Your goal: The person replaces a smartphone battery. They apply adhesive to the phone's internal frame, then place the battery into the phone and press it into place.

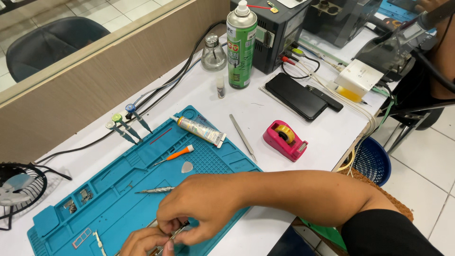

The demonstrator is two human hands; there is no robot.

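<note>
Fingers (176, 226) of the right hand (201, 208) pinch thin metal tweezers (176, 233) at the near edge of a blue work mat (118, 194), while the left hand (142, 242) grips a small part, mostly hidden, beneath their tips. Fine placement appears underway; steadiness seems needed next. An orange screwdriver (174, 155) and glue tube (199, 130) lie farther off.

Both hands (189, 218) over a blue mat (123, 189), fingers (167, 233) pinching tweezers (177, 232).
</note>
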